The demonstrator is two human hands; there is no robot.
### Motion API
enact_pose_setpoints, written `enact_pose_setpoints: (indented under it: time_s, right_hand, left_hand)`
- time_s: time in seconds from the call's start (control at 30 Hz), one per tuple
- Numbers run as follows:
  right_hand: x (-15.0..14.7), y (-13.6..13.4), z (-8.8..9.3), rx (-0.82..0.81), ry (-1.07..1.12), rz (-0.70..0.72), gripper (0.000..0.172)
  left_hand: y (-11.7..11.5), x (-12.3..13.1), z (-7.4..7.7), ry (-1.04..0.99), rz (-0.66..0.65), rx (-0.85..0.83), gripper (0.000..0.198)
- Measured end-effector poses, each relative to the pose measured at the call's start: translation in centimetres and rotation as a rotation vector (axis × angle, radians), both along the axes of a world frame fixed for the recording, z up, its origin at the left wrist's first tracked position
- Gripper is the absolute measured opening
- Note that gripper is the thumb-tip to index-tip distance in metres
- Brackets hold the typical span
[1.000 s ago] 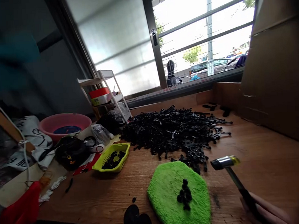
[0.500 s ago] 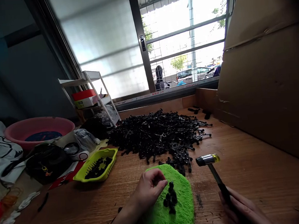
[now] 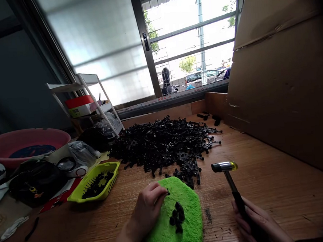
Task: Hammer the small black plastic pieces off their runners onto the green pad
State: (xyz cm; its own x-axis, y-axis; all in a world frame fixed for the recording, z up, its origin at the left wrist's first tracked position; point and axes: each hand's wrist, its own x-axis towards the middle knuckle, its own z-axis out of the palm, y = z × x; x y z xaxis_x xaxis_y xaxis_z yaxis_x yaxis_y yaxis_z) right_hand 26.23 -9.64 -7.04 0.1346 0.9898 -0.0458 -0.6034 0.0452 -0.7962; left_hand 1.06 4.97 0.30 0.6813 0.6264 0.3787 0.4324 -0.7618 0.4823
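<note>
My left hand [image 3: 149,207] is closed in a pinch above the left side of a fuzzy green pad [image 3: 191,219]. At its fingertips a small black piece [image 3: 168,192] sticks out, mostly covered by the fingers. A cluster of black parts [image 3: 177,218] lies on the pad, apart from that hand. To the right, my right hand [image 3: 253,221] is wrapped round the dark handle of a small mallet [image 3: 225,166], whose metal head has one black and one yellow end. The mallet's head is raised clear of the pad.
A wide heap of black parts [image 3: 157,143] covers the back of the wooden table. Left of the pad stands a yellow-green basket [image 3: 114,175] with black pieces in it. Tall cardboard [image 3: 279,81] borders the right side. A white rack [image 3: 88,80] is at the back left.
My left hand has moved left, away from the cluster, and a small black piece now shows in its fingertips. The mallet stays raised in my right hand. The camera has turned slightly right.
</note>
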Motion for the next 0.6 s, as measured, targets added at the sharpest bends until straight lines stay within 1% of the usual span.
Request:
enact_pose_setpoints:
  time_s: [0.07,0.13,0.23,0.3,0.37,0.47,0.57,0.6]
  right_hand:
    - [0.1,0.0,-0.2,0.019,-0.007,0.005,0.03]
    - [0.1,0.0,-0.4,0.04,-0.012,0.003,0.028]
    - [-0.2,-0.1,-0.4,0.067,-0.03,-0.031,0.027]
    - [-0.4,-0.1,-0.1,0.057,-0.038,-0.076,0.027]
    - [-0.7,0.1,0.3,0.038,-0.034,-0.107,0.03]
    - [-0.8,0.4,0.6,0.018,-0.031,-0.121,0.035]
    - [-0.8,0.6,0.7,0.013,-0.042,-0.138,0.038]
    - [-0.7,0.6,0.6,0.012,-0.045,-0.146,0.039]
  left_hand:
    - [-0.1,-1.1,-0.5,0.086,0.003,0.095,0.019]
    - [-0.4,-2.1,-1.0,0.134,-0.027,0.146,0.019]
    - [-0.8,-2.9,-1.0,0.066,-0.067,0.122,0.017]
    - [-0.7,-2.6,-0.3,-0.015,-0.044,0.068,0.015]
    - [-0.1,-1.4,0.7,-0.055,-0.006,0.02,0.013]
    - [2.0,1.8,2.2,0.001,-0.009,0.018,0.015]
    - [4.5,6.0,2.7,0.126,-0.065,0.125,0.019]
    - [5.3,7.4,2.7,0.19,-0.096,0.163,0.025]
